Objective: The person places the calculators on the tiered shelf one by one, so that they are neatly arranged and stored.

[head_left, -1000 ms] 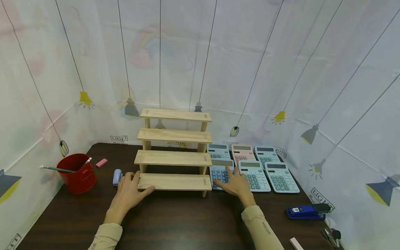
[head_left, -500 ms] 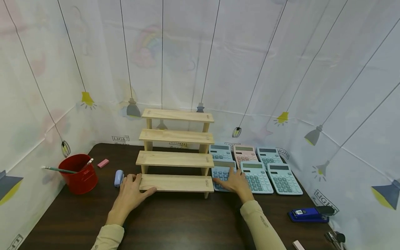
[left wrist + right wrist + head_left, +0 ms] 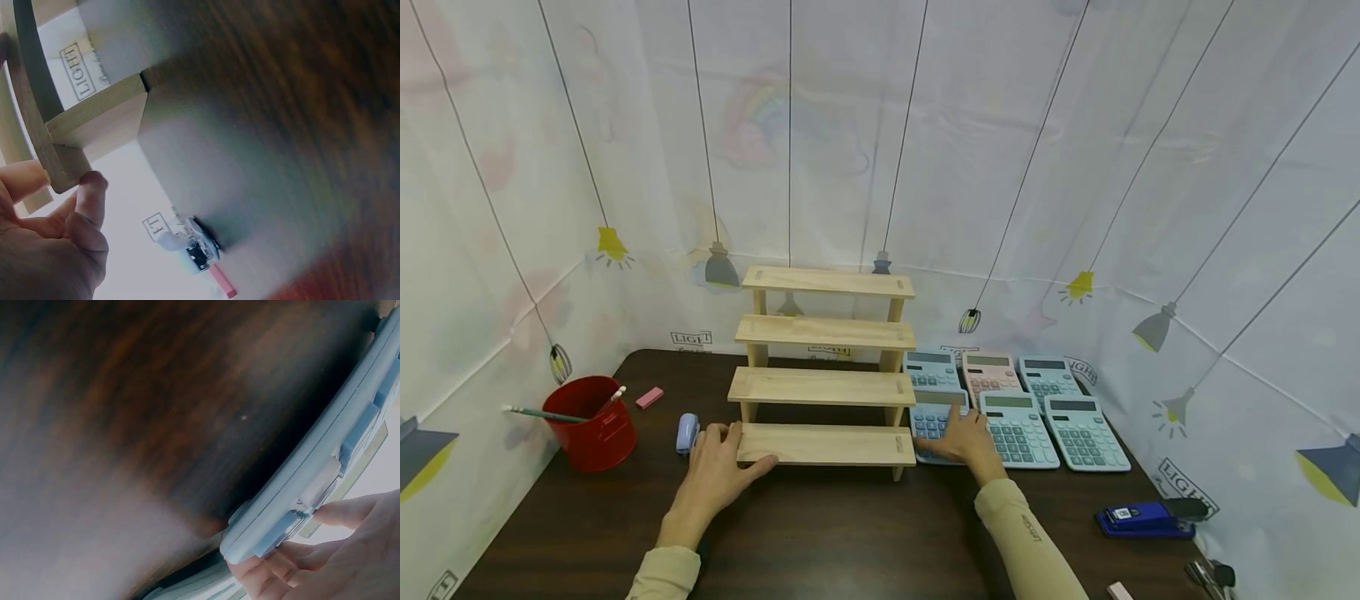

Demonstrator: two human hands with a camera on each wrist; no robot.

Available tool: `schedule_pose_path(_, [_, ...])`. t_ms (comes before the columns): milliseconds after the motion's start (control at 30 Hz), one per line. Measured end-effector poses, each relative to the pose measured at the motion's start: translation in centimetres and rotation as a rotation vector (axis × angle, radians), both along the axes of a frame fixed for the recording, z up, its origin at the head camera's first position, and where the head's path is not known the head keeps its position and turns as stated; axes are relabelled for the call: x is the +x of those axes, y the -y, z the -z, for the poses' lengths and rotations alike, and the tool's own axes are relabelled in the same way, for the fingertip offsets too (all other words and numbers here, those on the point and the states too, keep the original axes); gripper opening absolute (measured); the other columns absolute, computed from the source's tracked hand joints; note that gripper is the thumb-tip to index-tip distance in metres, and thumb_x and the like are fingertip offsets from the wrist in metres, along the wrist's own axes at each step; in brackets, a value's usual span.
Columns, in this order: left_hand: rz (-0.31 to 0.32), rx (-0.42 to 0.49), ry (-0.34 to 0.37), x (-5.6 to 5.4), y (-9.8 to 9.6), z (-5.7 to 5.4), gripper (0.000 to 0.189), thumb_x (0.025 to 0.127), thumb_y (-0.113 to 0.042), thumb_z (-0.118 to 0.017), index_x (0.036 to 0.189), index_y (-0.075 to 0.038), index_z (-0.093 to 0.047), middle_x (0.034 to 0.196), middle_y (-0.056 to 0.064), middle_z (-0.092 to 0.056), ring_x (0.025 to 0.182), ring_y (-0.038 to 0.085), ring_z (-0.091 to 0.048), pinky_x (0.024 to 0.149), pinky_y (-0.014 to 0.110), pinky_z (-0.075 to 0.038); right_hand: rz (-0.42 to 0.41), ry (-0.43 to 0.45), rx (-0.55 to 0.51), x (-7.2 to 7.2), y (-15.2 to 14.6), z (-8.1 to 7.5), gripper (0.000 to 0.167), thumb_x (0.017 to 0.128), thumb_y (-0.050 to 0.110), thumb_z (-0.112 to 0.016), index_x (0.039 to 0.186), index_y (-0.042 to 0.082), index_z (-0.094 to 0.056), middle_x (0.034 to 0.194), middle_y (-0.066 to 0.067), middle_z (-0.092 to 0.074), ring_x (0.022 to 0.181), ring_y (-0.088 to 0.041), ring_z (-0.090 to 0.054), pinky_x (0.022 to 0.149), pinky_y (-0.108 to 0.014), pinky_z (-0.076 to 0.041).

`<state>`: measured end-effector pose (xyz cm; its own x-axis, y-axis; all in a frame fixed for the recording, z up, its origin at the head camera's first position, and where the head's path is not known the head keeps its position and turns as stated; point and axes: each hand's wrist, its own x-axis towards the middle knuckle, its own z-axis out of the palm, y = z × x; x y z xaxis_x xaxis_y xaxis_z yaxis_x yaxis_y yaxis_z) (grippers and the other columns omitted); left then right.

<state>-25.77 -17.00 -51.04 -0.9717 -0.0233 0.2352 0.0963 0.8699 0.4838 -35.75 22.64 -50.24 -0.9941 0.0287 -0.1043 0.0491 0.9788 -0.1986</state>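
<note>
A four-step wooden display rack stands on the dark table. My left hand grips the left end of its bottom board, thumb along the front edge. In the left wrist view, fingertips curl round the corner of the board. To the right of the rack, several calculators lie in two rows, mostly blue, with a pink calculator at the back. My right hand spans the front-left blue calculator, thumb at its left edge. The right wrist view has fingers at that calculator's right end and one finger on its keys.
A red cup with pencils stands left, near a pink eraser and a small lilac stapler. A dark blue stapler lies right, with a pale block at the bottom edge. Printed sheets enclose the table.
The head view has shifted slightly, so everything appears a little lower and further right. Both hands keep their places on the rack and the calculator.
</note>
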Motion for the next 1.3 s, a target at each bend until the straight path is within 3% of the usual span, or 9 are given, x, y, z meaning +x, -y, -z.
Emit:
schedule_pose_path(400, [0.001, 0.001, -0.009, 0.0, -0.1, 0.0, 0.096, 0.083, -0.062, -0.073, 0.142, 0.01, -0.049, 0.124, 0.031, -0.05, 0.111, 0.042, -0.047, 0.095, 0.058, -0.042, 0.027, -0.01, 0.016, 0.1, 0.5, -0.2, 0.119, 0.076, 0.071, -0.071, 0.155, -0.006, -0.027, 0.148, -0.044, -0.029, 0.136, -0.062, -0.033, 0.098, -0.068, -0.046])
schedule_pose_path(667, [0.003, -0.001, -0.018, -0.2, 0.1, 0.0, 0.097, 0.084, -0.062, -0.072, 0.143, 0.011, -0.047, 0.125, 0.032, -0.049, 0.111, 0.043, -0.047, 0.096, 0.058, -0.042, 0.02, 0.04, -0.038, 0.2, 0.1, -1.1, 0.12, 0.078, 0.069, -0.07, 0.157, -0.007, -0.02, 0.152, -0.045, -0.022, 0.137, -0.067, -0.027, 0.1, -0.072, -0.042])
schedule_pose_path(833, [0.007, 0.0, 0.012, 0.1, 0.0, -0.3, 0.098, 0.085, -0.063, -0.071, 0.144, 0.011, -0.045, 0.126, 0.033, -0.048, 0.113, 0.044, -0.047, 0.098, 0.059, -0.042, 0.008, 0.044, -0.064, 0.2, -0.3, -1.3, 0.12, 0.078, 0.068, -0.069, 0.157, -0.008, -0.019, 0.152, -0.047, -0.021, 0.136, -0.07, -0.026, 0.101, -0.074, -0.04])
schedule_pose_path(1067, [0.004, 0.005, 0.02, 0.2, -0.1, -0.7, 0.096, 0.085, -0.061, -0.071, 0.144, 0.01, -0.046, 0.129, 0.034, -0.048, 0.116, 0.045, -0.047, 0.1, 0.06, -0.041, -0.006, 0.007, -0.103, 0.2, -0.8, -2.4, 0.118, 0.08, 0.065, -0.068, 0.157, -0.008, -0.017, 0.153, -0.048, -0.016, 0.138, -0.071, -0.02, 0.105, -0.076, -0.034])
schedule_pose_path(1300, [0.003, 0.03, 0.046, 0.2, -0.2, -0.5, 0.098, 0.085, -0.062, -0.07, 0.146, 0.01, -0.043, 0.132, 0.034, -0.046, 0.117, 0.045, -0.049, 0.101, 0.061, -0.043, -0.029, -0.031, -0.118, 0.4, -1.5, -4.4, 0.117, 0.077, 0.067, -0.065, 0.157, -0.006, -0.02, 0.152, -0.047, -0.021, 0.138, -0.068, -0.024, 0.107, -0.075, -0.033])
